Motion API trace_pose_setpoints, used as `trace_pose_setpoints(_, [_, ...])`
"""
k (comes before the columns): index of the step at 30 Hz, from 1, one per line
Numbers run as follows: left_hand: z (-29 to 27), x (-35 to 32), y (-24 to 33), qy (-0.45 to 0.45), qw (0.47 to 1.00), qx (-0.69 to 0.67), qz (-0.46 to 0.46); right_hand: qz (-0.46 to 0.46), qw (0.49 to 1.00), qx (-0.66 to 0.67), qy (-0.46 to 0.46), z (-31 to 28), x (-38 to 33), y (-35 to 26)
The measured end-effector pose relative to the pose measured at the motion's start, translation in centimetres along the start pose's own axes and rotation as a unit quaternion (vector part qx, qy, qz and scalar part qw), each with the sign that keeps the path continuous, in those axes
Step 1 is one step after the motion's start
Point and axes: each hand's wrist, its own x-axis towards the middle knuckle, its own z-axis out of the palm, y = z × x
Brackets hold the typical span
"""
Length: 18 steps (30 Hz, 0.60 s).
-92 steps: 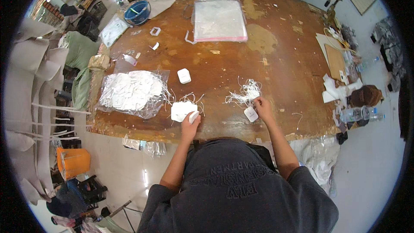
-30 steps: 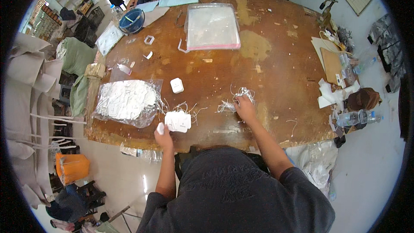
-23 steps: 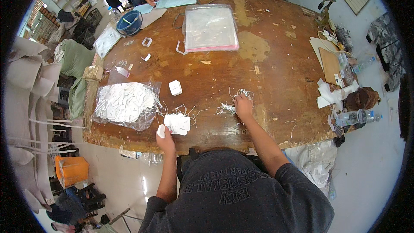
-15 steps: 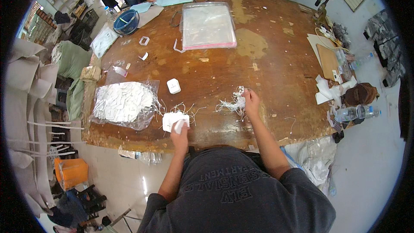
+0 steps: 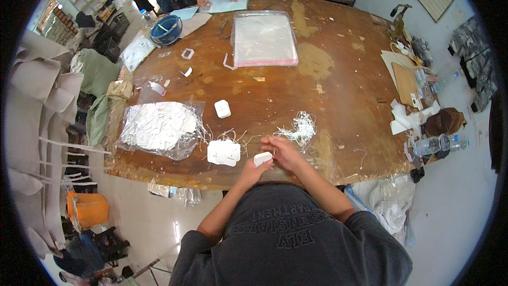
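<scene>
My left hand (image 5: 255, 170) pinches a small white hang tag (image 5: 262, 159) near the table's front edge; whether it is one tag or a few together I cannot tell. Close against it is my right hand (image 5: 284, 154), its fingers bent at the tag's edge, and anything thin between them is too small to make out. Just beyond the right hand lies a tangled bunch of white strings (image 5: 302, 128). Left of my hands sits a pile of white tags (image 5: 223, 152) with strings sticking out. A separate white tag stack (image 5: 222, 109) rests farther back.
A clear bag of white tags (image 5: 161, 127) lies at left on the brown wooden table (image 5: 349, 143). Clear plastic sleeves (image 5: 264, 39), a blue basket (image 5: 166, 30) and a small bottle (image 5: 157, 88) stand farther off. At the far edge another person's hands (image 5: 203, 1) touch light-blue sheets.
My right hand has left the string bunch and come left and nearer to meet the left hand. My left hand has moved right from the tag pile with a tag. The view has shifted slightly.
</scene>
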Motion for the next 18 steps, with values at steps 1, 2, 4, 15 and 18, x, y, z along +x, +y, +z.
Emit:
trace_pose_setpoints(1, [-0.2,-0.2,-0.2,-0.002,1.000,-0.003,0.003,-0.020,0.999,0.032,0.010,0.0,0.1,-0.5])
trace_pose_setpoints(2, [-0.3,-0.4,-0.3,-0.006,1.000,0.001,0.009,-0.024,0.997,0.060,0.041,0.0,0.3,-1.0])
trace_pose_setpoints(4, [-0.5,-0.6,-0.3,-0.008,1.000,-0.015,0.022,-0.045,0.997,0.055,0.001,0.0,0.6,-1.8])
trace_pose_setpoints(15, [-0.6,-0.9,0.7,0.010,0.997,-0.059,0.042,0.002,0.999,-0.013,-0.049,2.8,-1.0,-0.4])
trace_pose_setpoints(18, [-0.6,-0.9,0.7,-0.021,0.998,-0.045,0.030,0.019,0.998,0.014,-0.054,2.7,-0.9,-0.4])
